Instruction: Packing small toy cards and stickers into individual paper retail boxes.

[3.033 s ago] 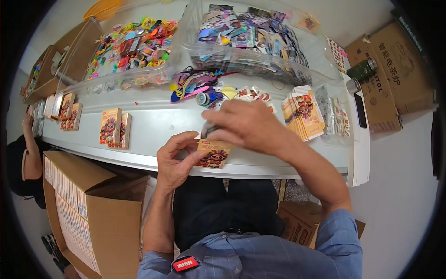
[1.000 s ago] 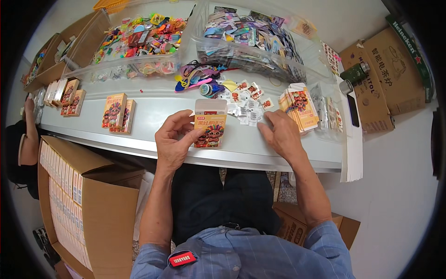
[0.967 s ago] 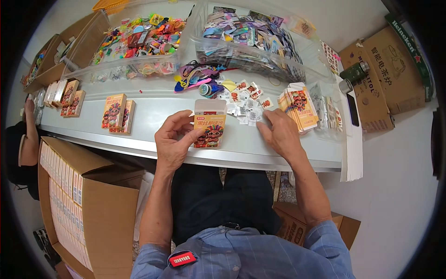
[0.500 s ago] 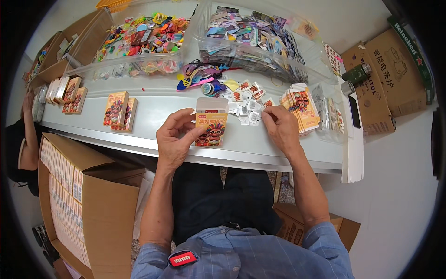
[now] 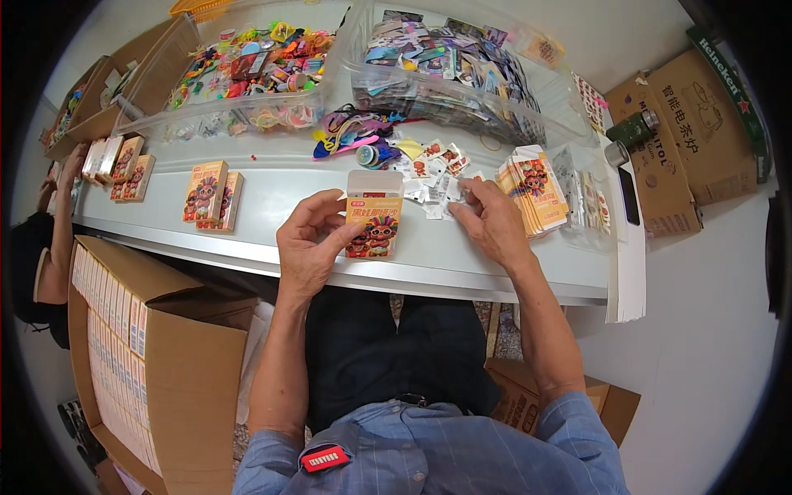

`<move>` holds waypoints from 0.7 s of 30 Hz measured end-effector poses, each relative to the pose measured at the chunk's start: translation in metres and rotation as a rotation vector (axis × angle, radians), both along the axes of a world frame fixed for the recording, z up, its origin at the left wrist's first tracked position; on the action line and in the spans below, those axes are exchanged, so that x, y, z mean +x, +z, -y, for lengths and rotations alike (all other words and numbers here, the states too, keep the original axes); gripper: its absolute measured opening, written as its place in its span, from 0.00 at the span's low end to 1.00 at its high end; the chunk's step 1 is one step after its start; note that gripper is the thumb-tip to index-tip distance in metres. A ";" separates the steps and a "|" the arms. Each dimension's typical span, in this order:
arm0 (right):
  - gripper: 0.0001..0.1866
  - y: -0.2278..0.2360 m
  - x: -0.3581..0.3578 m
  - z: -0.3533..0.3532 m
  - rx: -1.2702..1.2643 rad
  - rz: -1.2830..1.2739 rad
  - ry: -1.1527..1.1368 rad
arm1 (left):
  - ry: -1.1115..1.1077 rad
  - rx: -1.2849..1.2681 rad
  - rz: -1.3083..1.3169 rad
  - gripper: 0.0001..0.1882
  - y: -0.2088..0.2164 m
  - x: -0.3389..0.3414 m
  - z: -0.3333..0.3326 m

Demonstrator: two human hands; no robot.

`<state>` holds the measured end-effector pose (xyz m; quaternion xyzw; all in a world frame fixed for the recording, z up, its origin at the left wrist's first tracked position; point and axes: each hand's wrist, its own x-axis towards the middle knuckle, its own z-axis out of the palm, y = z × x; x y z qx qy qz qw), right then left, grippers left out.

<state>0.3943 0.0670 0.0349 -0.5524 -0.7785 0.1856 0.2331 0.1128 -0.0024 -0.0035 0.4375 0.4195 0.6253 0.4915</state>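
My left hand (image 5: 310, 242) is closed around a small orange-yellow printed box (image 5: 374, 233), held upright by its left side. The box's top flap stands up. To the right, my right hand (image 5: 495, 224) reaches over the right edge of a loose pile of small white and red-printed packets (image 5: 429, 195). Its thumb and forefinger are apart, and I see nothing held between them. Just beyond that hand lies a fanned stack of flat orange-yellow cartons (image 5: 536, 191).
Clear bins of small colourful toys (image 5: 256, 70) and printed cards (image 5: 450, 74) stand at the back. Filled boxes (image 5: 205, 191) stand left; a large carton of boxes (image 5: 186, 363) sits below the table. A co-worker's arm (image 5: 62, 223) is at far left. A phone (image 5: 629, 196) lies right.
My right hand has shifted slightly left over the packets, and its thumb and forefinger have spread. My left hand and the box have barely moved. The co-worker's hand has moved toward the boxes.
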 end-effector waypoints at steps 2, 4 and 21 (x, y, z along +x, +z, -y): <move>0.15 -0.003 0.001 -0.001 0.014 0.016 0.039 | -0.002 -0.007 0.002 0.25 0.001 0.000 0.000; 0.14 -0.009 0.003 -0.001 0.055 -0.006 0.041 | -0.004 -0.002 0.009 0.25 0.001 0.000 0.000; 0.14 -0.006 -0.004 0.001 0.029 -0.028 0.003 | -0.005 -0.009 0.008 0.25 0.005 0.000 0.001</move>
